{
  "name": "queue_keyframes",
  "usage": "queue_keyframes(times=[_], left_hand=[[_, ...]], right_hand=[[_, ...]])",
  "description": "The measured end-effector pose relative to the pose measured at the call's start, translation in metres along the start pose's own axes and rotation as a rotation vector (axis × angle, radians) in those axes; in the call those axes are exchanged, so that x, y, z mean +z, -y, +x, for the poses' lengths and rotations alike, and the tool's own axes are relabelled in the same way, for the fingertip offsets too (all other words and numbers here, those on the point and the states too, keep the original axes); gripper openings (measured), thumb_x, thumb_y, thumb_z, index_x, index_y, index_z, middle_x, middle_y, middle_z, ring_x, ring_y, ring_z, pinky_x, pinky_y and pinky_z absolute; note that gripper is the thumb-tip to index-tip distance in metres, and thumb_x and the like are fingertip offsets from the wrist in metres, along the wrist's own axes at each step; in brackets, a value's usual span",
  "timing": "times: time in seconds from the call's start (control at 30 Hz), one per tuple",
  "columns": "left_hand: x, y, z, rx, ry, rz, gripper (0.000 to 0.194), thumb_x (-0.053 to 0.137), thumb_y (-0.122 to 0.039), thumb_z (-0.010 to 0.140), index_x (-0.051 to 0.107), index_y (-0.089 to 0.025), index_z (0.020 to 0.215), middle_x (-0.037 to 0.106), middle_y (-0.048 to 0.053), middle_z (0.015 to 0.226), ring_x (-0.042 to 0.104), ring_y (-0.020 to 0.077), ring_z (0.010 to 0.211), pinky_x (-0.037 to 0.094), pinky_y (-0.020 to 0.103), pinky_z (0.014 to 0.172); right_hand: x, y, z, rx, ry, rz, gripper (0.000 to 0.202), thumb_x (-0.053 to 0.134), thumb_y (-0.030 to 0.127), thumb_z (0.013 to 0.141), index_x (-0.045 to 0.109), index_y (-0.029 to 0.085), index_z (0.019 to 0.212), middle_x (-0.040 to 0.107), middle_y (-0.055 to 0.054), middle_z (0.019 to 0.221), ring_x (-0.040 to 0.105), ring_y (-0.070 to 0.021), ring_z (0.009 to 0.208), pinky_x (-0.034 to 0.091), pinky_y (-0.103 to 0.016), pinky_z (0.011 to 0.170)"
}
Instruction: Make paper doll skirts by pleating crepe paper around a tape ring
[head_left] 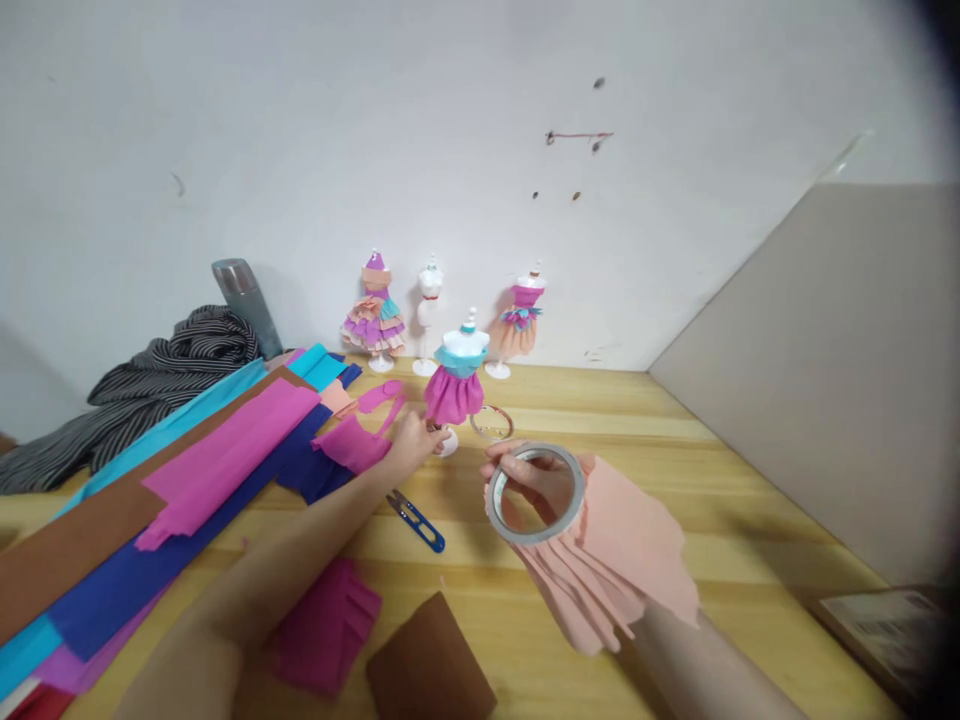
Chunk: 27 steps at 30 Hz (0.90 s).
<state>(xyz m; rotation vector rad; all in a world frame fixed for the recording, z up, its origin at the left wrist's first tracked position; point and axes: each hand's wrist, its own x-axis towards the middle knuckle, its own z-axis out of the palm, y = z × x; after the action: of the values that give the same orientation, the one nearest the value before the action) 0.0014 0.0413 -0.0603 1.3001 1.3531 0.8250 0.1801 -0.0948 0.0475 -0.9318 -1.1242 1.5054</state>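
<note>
My left hand is closed, its fingertips pinching the white stand of a small dress-form mannequin. That mannequin wears a turquoise crepe-paper top and a gathered magenta skirt. In my right hand is a roll of tape, with the thumb inside the ring. A pleated piece of peach crepe paper hangs from the roll and covers part of my right wrist. Blue thread snips lie below my left hand. Behind the mannequin's base, a thin ring-shaped roll rests on the wooden table.
Three more mannequins stand by the wall: one in a tiered dress, one undressed, one with a peach skirt. Crepe-paper strips, a striped cloth and a flask are at left. Magenta and brown pieces lie in front.
</note>
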Motion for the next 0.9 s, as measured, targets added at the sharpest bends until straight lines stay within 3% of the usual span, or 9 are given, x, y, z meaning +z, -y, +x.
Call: queue_keyframes(times=[0.1,0.2,0.37,0.5,0.73,0.83,0.9], left_hand=[[-0.004,-0.002,0.0,-0.017,0.061,0.017,0.033,0.057,-0.032,0.092,0.057,-0.014,0.12,0.06,0.01,0.118,0.062,0.0212,0.101,0.054,0.042,0.085],[-0.005,-0.004,0.001,-0.034,0.09,0.04,0.034,0.057,-0.033,0.092,0.056,-0.014,0.121,0.06,0.01,0.119,0.061,0.0217,0.102,0.054,0.042,0.085],[-0.004,-0.001,0.002,-0.038,0.079,0.043,0.035,0.057,-0.033,0.092,0.056,-0.015,0.121,0.059,0.01,0.12,0.061,0.022,0.103,0.054,0.043,0.086],[-0.004,-0.002,0.001,-0.037,0.084,0.035,0.035,0.057,-0.033,0.092,0.056,-0.014,0.121,0.059,0.01,0.12,0.061,0.0225,0.103,0.054,0.043,0.086],[-0.008,-0.012,-0.01,-0.027,0.035,-0.004,0.034,0.057,-0.033,0.092,0.056,-0.014,0.12,0.06,0.01,0.119,0.062,0.0212,0.1,0.055,0.042,0.084],[-0.016,-0.018,-0.027,0.013,-0.037,-0.053,0.026,0.057,-0.032,0.092,0.06,-0.012,0.108,0.064,0.006,0.099,0.063,0.0149,0.081,0.056,0.032,0.071],[-0.022,-0.024,-0.046,0.075,-0.094,-0.105,0.02,0.059,-0.029,0.09,0.062,-0.009,0.085,0.059,0.0,0.067,0.054,0.0081,0.053,0.046,0.021,0.052]], right_hand=[[0.006,0.008,-0.001,0.121,-0.104,0.104,0.016,0.081,0.033,0.067,0.074,0.023,0.078,0.072,-0.008,0.087,0.068,-0.0293,0.089,0.055,-0.036,0.075],[0.009,0.011,-0.001,0.147,-0.094,0.166,0.02,0.085,0.033,0.061,0.073,0.023,0.074,0.072,-0.007,0.083,0.067,-0.03,0.091,0.054,-0.035,0.074],[0.015,0.016,-0.006,0.137,-0.111,0.186,0.013,0.081,0.029,0.066,0.073,0.023,0.075,0.071,-0.006,0.083,0.067,-0.0273,0.09,0.054,-0.034,0.076],[0.016,0.018,-0.008,0.116,-0.133,0.15,0.01,0.08,0.027,0.069,0.073,0.022,0.075,0.07,-0.007,0.082,0.067,-0.0247,0.081,0.054,-0.033,0.069],[0.01,0.014,-0.002,0.102,-0.117,0.196,0.019,0.086,0.026,0.062,0.071,0.018,0.07,0.069,-0.005,0.076,0.067,-0.0194,0.075,0.054,-0.028,0.062],[0.002,0.004,0.006,0.105,-0.055,0.221,0.021,0.084,0.03,0.065,0.072,0.018,0.077,0.07,-0.005,0.079,0.068,-0.019,0.076,0.055,-0.029,0.065],[-0.005,-0.008,0.013,0.105,0.007,0.214,0.023,0.082,0.032,0.069,0.072,0.017,0.083,0.071,-0.005,0.082,0.068,-0.0186,0.075,0.054,-0.03,0.064]])
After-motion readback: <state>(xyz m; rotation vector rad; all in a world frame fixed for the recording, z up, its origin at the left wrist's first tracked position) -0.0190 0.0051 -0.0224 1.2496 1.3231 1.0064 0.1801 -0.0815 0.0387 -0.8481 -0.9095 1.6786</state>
